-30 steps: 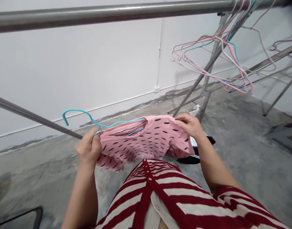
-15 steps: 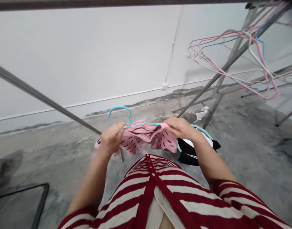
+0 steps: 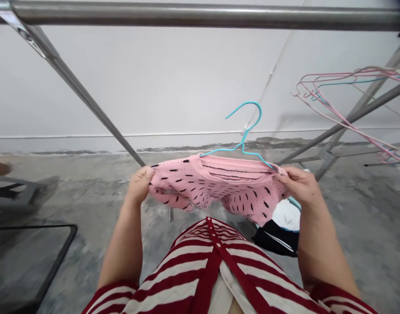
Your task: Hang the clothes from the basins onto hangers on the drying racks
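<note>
A pink sweater (image 3: 216,187) with short black dashes is stretched between my hands, its neckline facing up. Inside it sits a light-blue wire hanger (image 3: 242,144), whose hook stands above the collar and curls to the left. My left hand (image 3: 141,183) pinches the garment at its left shoulder. With fingers closed, my right hand (image 3: 299,183) grips the right side of the neckline, close to where the hanger's arm enters the cloth. The lower parts of the hanger are hidden by the sweater.
A metal rail (image 3: 200,15) crosses overhead, with a slanting leg (image 3: 88,104) at left. Pink, white and blue hangers (image 3: 343,87) hang at right. Below my right hand, a basin (image 3: 294,203) holds white and black clothes (image 3: 278,237). A black-edged frame (image 3: 69,231) lies lower left.
My hands have moved apart and spread the sweater wide. My left hand has gone from the hanger's neck to the left shoulder. The hanger's hook now stands higher and farther right.
</note>
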Available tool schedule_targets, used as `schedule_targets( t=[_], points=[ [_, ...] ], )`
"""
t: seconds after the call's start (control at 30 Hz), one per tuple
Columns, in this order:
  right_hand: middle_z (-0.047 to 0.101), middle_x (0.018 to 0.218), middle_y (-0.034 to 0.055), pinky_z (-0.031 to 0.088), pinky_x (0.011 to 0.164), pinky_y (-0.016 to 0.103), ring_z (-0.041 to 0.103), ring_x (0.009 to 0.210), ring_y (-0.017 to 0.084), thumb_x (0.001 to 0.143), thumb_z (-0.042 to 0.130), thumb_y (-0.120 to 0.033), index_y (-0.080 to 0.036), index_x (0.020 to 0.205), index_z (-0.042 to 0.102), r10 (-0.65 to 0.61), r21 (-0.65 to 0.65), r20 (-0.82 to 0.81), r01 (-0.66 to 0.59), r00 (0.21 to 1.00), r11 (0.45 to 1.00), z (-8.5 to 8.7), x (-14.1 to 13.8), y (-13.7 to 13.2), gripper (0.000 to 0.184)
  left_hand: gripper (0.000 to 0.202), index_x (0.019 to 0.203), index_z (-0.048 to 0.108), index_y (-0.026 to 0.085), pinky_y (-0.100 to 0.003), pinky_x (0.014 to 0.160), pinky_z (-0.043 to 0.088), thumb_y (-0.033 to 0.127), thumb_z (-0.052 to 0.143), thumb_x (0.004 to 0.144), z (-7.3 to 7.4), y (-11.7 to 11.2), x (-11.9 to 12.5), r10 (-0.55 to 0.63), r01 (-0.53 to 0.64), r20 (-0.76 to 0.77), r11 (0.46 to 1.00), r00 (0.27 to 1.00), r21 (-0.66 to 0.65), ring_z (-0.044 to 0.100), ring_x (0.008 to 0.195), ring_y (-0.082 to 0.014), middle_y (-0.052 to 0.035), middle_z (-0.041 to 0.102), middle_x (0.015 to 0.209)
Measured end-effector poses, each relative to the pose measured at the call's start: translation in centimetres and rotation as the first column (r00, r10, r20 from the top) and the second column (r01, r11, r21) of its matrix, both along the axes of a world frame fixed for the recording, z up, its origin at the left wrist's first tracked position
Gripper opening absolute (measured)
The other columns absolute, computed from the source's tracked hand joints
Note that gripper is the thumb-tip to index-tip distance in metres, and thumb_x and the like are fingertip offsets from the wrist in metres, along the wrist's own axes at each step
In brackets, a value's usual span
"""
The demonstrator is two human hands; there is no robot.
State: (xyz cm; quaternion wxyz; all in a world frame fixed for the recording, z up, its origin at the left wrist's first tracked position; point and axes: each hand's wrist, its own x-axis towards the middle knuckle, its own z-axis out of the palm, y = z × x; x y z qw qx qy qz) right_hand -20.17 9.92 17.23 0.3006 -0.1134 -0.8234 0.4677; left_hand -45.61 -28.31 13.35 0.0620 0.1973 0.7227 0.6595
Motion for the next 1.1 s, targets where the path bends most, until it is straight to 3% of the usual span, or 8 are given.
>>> schedule_targets(
  t=[0.07, 0.27, 0.43, 0.6, 0.7, 0.8, 0.93, 1.1],
  points=[
    [0.068, 0.071, 0.0027, 0.048, 0.055, 0.025, 0.060, 0.062, 0.015, 0.067, 0.073, -0.041, -0.020, 0.077, 0.072, 0.013, -0.058, 0.008, -0.012, 1.000, 0.998, -0.5, -0.2, 0.0, 0.023, 0.039, 0.062, 0.056, 0.018, -0.024, 0.042, 0.041, 0.055, 0.061, 0.071, 0.3, -0.3, -0.2, 0.031, -0.037, 0.078, 0.996, 0.996, 0.083, 0.047, 0.042, -0.0117, 0.0018, 0.053, 0.047],
    [0.070, 0.075, 0.0027, 0.050, 0.060, 0.026, 0.062, 0.067, 0.016, 0.064, 0.076, -0.036, -0.021, 0.078, 0.073, 0.005, -0.127, -0.026, -0.008, 1.000, 0.992, -1.6, -0.4, -0.9, 0.021, 0.033, 0.065, 0.057, 0.015, -0.020, 0.051, 0.039, 0.047, 0.066, 0.067, 1.2, 0.4, -1.3, 0.152, -0.154, 0.022, 0.976, 0.988, 0.154, 0.044, 0.051, -0.0076, 0.0047, 0.050, 0.055],
    [0.069, 0.072, 0.0024, 0.048, 0.055, 0.025, 0.059, 0.062, 0.014, 0.062, 0.077, -0.035, -0.020, 0.078, 0.073, -0.044, -0.273, -0.084, 0.020, 0.995, 0.962, -0.5, -0.8, -3.7, 0.022, 0.028, 0.075, 0.063, 0.014, -0.023, 0.067, 0.044, 0.040, 0.055, 0.078, 0.8, 0.7, -2.1, 0.298, -0.322, -0.228, 0.943, 0.927, -0.077, 0.055, 0.068, -0.0122, -0.0001, 0.062, 0.070],
    [0.061, 0.057, 0.0003, 0.041, 0.044, 0.020, 0.051, 0.047, 0.010, 0.057, 0.080, -0.036, -0.017, 0.069, 0.068, 0.046, -0.547, -0.002, -0.039, 0.999, 0.837, 1.6, -2.0, -7.5, 0.025, 0.031, 0.089, 0.065, 0.014, -0.032, 0.086, 0.043, 0.039, 0.048, 0.080, -2.3, -0.1, -2.7, 0.441, -0.533, -0.426, 0.837, 0.790, -0.123, 0.056, 0.093, -0.0190, -0.0073, 0.065, 0.091],
    [0.061, 0.059, 0.0015, 0.043, 0.044, 0.021, 0.053, 0.047, 0.011, 0.053, 0.081, -0.037, -0.017, 0.070, 0.066, 0.239, -0.656, 0.034, -0.159, 0.971, 0.738, 2.7, -2.9, -9.5, 0.030, 0.034, 0.092, 0.064, 0.014, -0.036, 0.089, 0.044, 0.040, 0.048, 0.077, -4.8, -0.4, -2.3, 0.409, -0.483, -0.372, 0.866, 0.833, -0.130, 0.057, 0.095, -0.0211, -0.0108, 0.064, 0.095],
    [0.060, 0.060, 0.0013, 0.044, 0.046, 0.023, 0.054, 0.049, 0.012, 0.048, 0.083, -0.038, -0.018, 0.067, 0.063, 0.404, -0.662, -0.004, -0.305, 0.915, 0.684, 4.0, -3.7, -11.3, 0.035, 0.031, 0.087, 0.066, 0.016, -0.037, 0.086, 0.047, 0.040, 0.050, 0.075, -6.8, -0.5, -1.2, 0.344, -0.408, -0.336, 0.902, 0.877, -0.141, 0.061, 0.088, -0.0214, -0.0098, 0.067, 0.089],
    [0.058, 0.058, 0.0007, 0.044, 0.045, 0.024, 0.051, 0.048, 0.013, 0.048, 0.082, -0.042, -0.020, 0.069, 0.061, 0.448, -0.586, -0.085, -0.408, 0.890, 0.700, 6.3, -4.9, -13.9, 0.037, 0.028, 0.083, 0.067, 0.019, -0.036, 0.083, 0.049, 0.040, 0.051, 0.074, -8.5, -1.6, 0.2, 0.278, -0.331, -0.280, 0.929, 0.919, -0.163, 0.063, 0.086, -0.0216, -0.0085, 0.070, 0.088],
    [0.061, 0.065, 0.0037, 0.047, 0.049, 0.028, 0.055, 0.052, 0.017, 0.059, 0.073, -0.045, -0.021, 0.080, 0.059, 0.387, -0.395, -0.132, -0.406, 0.913, 0.824, 9.2, -7.8, -16.5, 0.035, 0.029, 0.081, 0.068, 0.018, -0.035, 0.084, 0.049, 0.041, 0.051, 0.075, -10.2, -4.0, 1.0, 0.253, -0.286, -0.189, 0.941, 0.949, -0.180, 0.063, 0.086, -0.0221, -0.0077, 0.070, 0.087]
  ],
)
